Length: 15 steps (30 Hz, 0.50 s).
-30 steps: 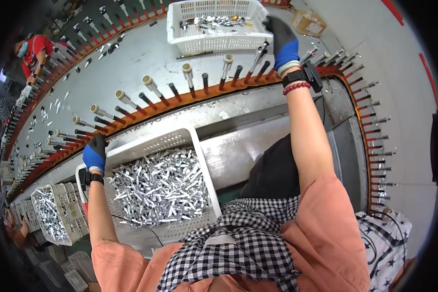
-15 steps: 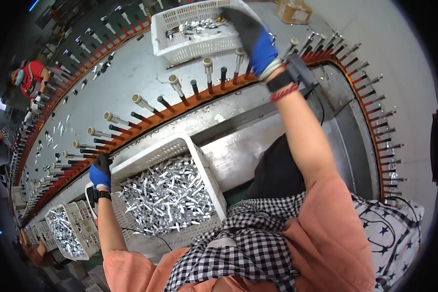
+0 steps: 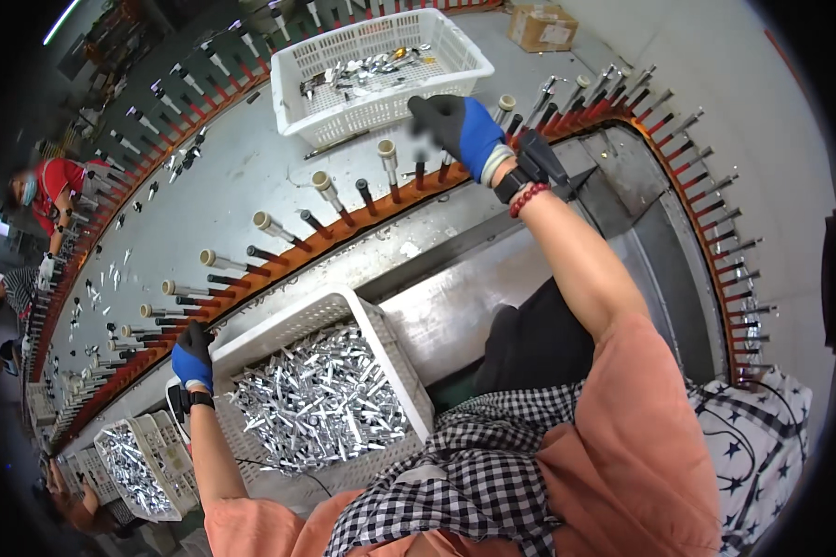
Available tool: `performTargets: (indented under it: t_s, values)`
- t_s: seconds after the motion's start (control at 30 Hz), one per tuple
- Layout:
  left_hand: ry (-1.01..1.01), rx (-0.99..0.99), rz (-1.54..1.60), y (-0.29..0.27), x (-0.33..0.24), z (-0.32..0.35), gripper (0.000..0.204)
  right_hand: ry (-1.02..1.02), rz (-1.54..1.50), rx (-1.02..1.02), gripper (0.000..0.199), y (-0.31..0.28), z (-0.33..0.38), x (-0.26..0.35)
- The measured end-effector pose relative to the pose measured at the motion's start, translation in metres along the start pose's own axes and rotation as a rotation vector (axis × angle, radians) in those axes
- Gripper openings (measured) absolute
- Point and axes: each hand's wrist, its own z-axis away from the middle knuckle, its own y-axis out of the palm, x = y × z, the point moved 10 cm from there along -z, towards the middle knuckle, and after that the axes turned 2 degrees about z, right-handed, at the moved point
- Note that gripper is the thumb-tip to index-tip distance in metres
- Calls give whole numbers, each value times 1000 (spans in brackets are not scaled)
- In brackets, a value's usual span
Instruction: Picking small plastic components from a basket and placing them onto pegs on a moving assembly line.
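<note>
My right hand [image 3: 467, 133], in a blue and black glove, hangs above the row of upright rods, by the near side of the white basket. Its fingertips are blurred, so what they hold, if anything, does not show. Just below them stands a black-topped rod [image 3: 421, 172]. My left hand [image 3: 193, 358], gloved alike, is closed near the rack's edge, by the left corner of the large crate [image 3: 381, 343]; what its fingers hold is hidden. Many shiny metal parts [image 3: 320, 399] fill that crate. Pale round-topped metal pieces [image 3: 325, 186] sit on some of the rods.
On the grey table beyond the rods stands a white basket [image 3: 390, 97] with a few mixed parts. A cardboard box [image 3: 542, 28] is behind it. Another crate [image 3: 149, 464] of metal parts lies at lower left. A person in red [image 3: 60, 195] works at far left.
My right hand has come back toward me from over the white basket to the rods. My left hand stays near the crate's corner. The rods and table sit slightly differently in view.
</note>
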Motion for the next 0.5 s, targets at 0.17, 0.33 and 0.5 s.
performTargets:
  t_s: [0.17,0.33,0.5]
  values:
    - [1,44,-14,-3,12,-2,57,-569,-146,544,33,91,110,141]
    - [-101,61,137,-1,38,0,55,-561,-212,659,47,107,103,156]
    - [-68,64,110,4,3,-11,56,-628,140,-292,35,-81,-66,16]
